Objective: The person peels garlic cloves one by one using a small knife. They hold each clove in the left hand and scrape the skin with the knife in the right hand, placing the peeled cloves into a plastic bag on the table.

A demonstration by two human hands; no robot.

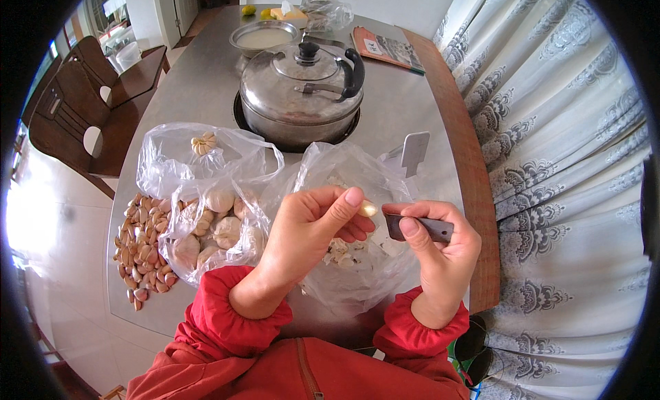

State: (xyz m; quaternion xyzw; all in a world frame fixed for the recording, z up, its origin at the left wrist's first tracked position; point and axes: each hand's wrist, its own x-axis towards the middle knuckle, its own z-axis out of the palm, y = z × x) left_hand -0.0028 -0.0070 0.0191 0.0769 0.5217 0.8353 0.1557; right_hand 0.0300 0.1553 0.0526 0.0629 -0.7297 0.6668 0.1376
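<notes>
Between thumb and fingers, my left hand [314, 219] pinches a pale, peeled-looking garlic clove [367, 209]. My right hand [443, 250] grips a small dark knife [420, 229] with a hole near one end. Both hands are above a clear plastic bag [371, 281] that contains papery garlic skins [343, 254]. To the left, another clear bag [172, 245] is filled with several garlic bulbs [227, 232]. Loose unpeeled cloves [147, 245] lie in a heap beside it, near the table's left edge.
A lidded steel pot [301, 101] stands mid-table, with a metal bowl of whitish contents [264, 38] behind it. One garlic bulb [203, 143] shows in a bag at left. A white stand [415, 150], a booklet [389, 49] and a patterned curtain [551, 194] are to the right.
</notes>
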